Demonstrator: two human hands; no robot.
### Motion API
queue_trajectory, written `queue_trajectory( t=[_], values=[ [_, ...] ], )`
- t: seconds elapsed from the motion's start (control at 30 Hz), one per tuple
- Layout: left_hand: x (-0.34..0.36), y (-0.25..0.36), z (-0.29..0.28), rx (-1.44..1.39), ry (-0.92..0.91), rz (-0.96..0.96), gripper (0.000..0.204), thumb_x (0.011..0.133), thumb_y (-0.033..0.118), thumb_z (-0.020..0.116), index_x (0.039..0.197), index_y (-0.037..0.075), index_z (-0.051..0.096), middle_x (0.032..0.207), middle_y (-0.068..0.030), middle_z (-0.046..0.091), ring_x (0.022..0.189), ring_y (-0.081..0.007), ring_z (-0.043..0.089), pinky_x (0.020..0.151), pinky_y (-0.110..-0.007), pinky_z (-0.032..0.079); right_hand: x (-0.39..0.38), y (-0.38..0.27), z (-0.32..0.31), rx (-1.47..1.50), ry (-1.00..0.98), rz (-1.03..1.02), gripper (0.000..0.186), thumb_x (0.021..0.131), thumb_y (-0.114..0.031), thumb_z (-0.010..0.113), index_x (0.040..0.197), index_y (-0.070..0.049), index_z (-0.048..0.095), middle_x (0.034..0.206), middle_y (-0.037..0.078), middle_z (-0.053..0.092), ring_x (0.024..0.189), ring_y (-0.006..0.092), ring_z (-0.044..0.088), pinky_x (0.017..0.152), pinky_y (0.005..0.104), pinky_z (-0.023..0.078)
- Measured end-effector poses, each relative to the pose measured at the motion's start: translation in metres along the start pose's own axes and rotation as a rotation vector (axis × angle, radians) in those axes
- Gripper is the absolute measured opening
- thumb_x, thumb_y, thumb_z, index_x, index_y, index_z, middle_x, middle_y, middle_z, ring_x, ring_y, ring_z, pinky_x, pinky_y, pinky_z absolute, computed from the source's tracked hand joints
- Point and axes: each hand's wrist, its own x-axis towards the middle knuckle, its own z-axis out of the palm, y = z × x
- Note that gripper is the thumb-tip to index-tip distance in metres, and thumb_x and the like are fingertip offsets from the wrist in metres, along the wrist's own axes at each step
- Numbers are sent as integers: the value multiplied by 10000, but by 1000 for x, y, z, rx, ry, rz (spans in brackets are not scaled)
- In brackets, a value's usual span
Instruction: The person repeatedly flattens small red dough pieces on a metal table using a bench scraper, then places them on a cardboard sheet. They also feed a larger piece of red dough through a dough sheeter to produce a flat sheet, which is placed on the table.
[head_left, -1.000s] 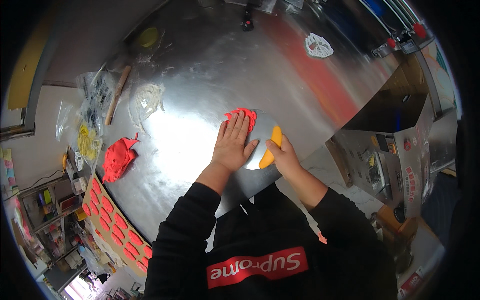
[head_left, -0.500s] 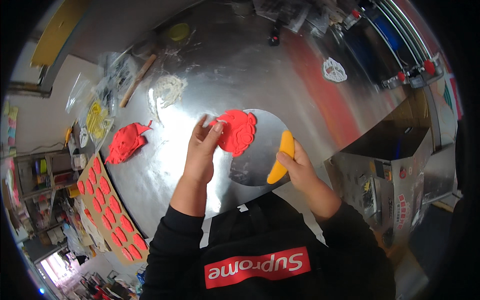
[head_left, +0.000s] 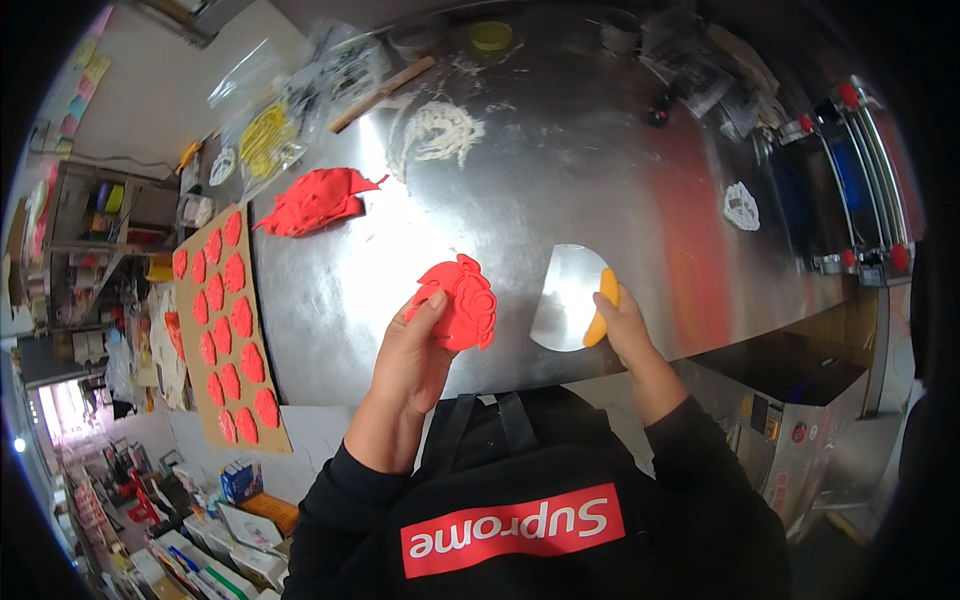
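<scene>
A flat, rounded piece of red dough (head_left: pixel 470 308), with swirling rose-like relief along its right side, is pinched between the thumb and fingers of my left hand (head_left: pixel 405 355). It is held up over the near part of the metal table. My right hand (head_left: pixel 630 328) grips the orange-yellow handle of a scraper (head_left: pixel 565 300). The scraper's wide, curved metal blade points left toward the dough piece, with a gap between them. Farther left lies a crumpled lump of red dough (head_left: pixel 318 202).
A brown board (head_left: pixel 186 312) at the left carries rows of several red moulded pieces. Toward the back of the metal table (head_left: pixel 570 150) are a wooden rolling pin (head_left: pixel 382 94), a cream-white mass (head_left: pixel 440 132) and plastic bags. A roller machine (head_left: pixel 850 190) stands right, above an open cardboard box (head_left: pixel 790 370).
The red dough piece has come nearer to me, held in my left hand. The scraper has moved right, away from it, and its blade has turned. The view has shifted.
</scene>
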Motion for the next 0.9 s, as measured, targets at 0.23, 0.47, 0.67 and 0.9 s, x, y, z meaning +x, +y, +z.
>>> queue_trajectory(
  t=[0.23,0.47,0.67,0.9],
  values=[
    [-45,13,-15,-111,40,143,424,920,221,561,1274,11,461,1207,-111,570,1114,-223,558,955,-388,454,-44,-80,38,-167,-68,-607,476,883,-147,578,1323,-22,450,1290,154,513,1058,261,577,906,338,453],
    [-96,27,-56,-142,81,235,419,931,226,547,1270,-1,456,1212,-120,565,1112,-223,561,956,-374,455,-142,-164,142,78,-458,-877,561,901,-145,555,1398,18,353,1412,202,406,1150,279,543,952,354,436],
    [-163,43,-133,-235,122,287,385,946,209,527,1261,-4,464,1201,-115,573,1105,-212,570,944,-356,472,-195,-163,223,-263,-357,-1273,560,855,-186,608,1345,17,429,1389,218,426,1035,324,584,884,368,468],
    [-237,60,-224,-331,178,391,357,943,188,550,1232,-15,500,1170,-115,597,1053,-192,596,880,-325,495,-257,-162,310,-237,-524,-1240,562,861,-223,609,1340,13,436,1334,212,483,964,319,599,861,357,475]
  ],
)
